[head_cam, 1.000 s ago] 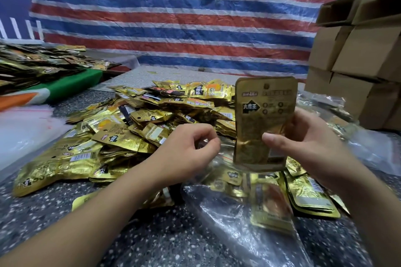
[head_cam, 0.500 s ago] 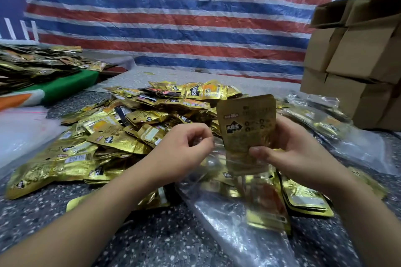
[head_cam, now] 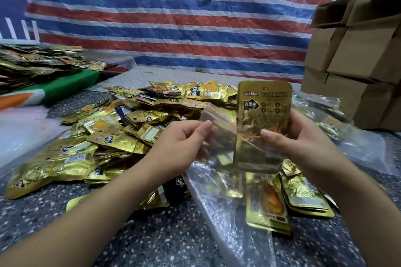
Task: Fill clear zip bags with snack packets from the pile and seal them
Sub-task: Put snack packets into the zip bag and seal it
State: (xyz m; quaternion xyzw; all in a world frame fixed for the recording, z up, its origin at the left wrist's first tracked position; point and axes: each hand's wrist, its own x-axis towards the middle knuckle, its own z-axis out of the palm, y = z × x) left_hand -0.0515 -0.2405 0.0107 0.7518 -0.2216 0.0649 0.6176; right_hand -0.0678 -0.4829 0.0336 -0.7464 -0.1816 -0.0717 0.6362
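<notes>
Far left: second heap of packets [head_cam: 36,65] on the green cloth [head_cam: 65,84], cut off by the frame edge and too blurred to read. Main pile [head_cam: 112,134] of gold packets covers the speckled table [head_cam: 152,240]; labels mostly smeared. Left hand [head_cam: 180,147]: thumb and forefinger pinch the top edge of a clear zip bag [head_cam: 219,128], other fingers curled under, hidden. Bag's lower part is hard to separate from the plastic below. Right hand [head_cam: 303,141]: thumb on front, fingers behind and unseen, gripping a gold packet [head_cam: 263,123] upright, just beside the bag mouth. Boxes [head_cam: 358,60] stacked right, cropped.
</notes>
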